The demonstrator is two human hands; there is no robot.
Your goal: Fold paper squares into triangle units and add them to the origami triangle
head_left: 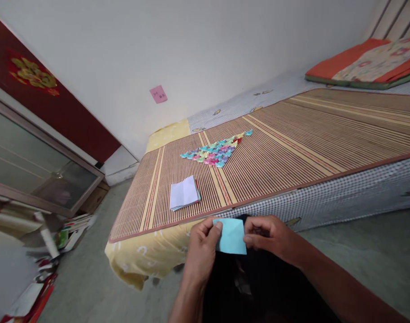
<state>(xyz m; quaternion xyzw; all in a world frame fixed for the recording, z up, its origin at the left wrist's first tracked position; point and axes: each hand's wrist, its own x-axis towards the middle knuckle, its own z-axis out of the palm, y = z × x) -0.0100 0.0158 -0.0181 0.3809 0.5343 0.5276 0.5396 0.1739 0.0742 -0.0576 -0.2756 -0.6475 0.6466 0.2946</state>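
A light blue square of paper (pixel 231 237) is held up over my lap, just in front of the bed's edge. My left hand (pixel 205 240) pinches its left side, thumb on top. At its right edge, my right hand (pixel 267 235) has curled fingers, with thumb and forefinger closed on the paper. On the bamboo mat beyond lies a stack of paper sheets (pixel 184 193), a pale lilac one on top with crease lines. Farther back, many small folded paper pieces (pixel 215 152) in several colours are laid out in a rough triangle.
The bamboo mat (pixel 275 139) covers the bed. Folded orange and floral bedding (pixel 363 63) lies at the far right. A pink note (pixel 158 94) sticks to the wall. Left are a glass-fronted cabinet (pixel 46 166) and assorted items (pixel 73 229) on the floor.
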